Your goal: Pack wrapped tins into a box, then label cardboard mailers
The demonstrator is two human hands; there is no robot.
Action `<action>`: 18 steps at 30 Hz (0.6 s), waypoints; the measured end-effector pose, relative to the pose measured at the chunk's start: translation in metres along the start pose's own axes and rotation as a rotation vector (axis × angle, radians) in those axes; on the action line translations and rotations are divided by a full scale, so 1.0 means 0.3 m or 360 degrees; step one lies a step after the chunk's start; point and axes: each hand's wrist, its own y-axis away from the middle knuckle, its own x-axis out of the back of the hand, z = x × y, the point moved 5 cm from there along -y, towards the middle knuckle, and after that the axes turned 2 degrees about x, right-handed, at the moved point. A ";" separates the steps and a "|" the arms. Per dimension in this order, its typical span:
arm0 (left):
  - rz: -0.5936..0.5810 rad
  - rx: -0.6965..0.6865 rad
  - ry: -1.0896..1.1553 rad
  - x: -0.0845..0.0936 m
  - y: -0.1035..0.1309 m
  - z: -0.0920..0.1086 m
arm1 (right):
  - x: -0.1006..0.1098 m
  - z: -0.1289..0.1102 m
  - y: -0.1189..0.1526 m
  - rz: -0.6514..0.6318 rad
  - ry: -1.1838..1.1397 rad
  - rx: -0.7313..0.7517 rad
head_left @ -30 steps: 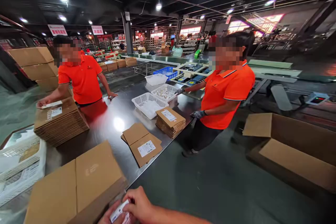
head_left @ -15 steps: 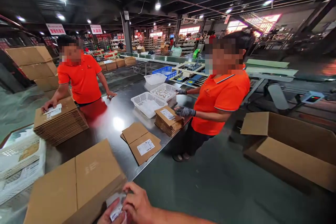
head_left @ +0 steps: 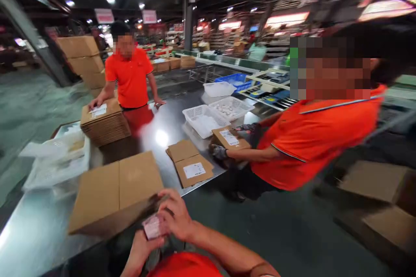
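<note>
Both hands (head_left: 162, 229) pinch a small packet (head_left: 152, 227) beside a closed carton (head_left: 117, 190); white baskets (head_left: 203, 120) sit beyond.

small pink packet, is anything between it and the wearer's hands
Nothing visible. The small pink packet sits directly in both hands: the right hand covers it from above, the left hand grips it from below, just in front of the closed cardboard box.

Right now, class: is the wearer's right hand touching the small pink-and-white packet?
Touching. The head view shows the right hand with its fingers closed over the packet, while the left hand grips it from below.
</note>
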 end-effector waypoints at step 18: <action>0.0081 0.0149 0.1280 0.039 0.022 0.166 | -0.160 0.407 -0.682 -0.0277 0.0282 -0.0585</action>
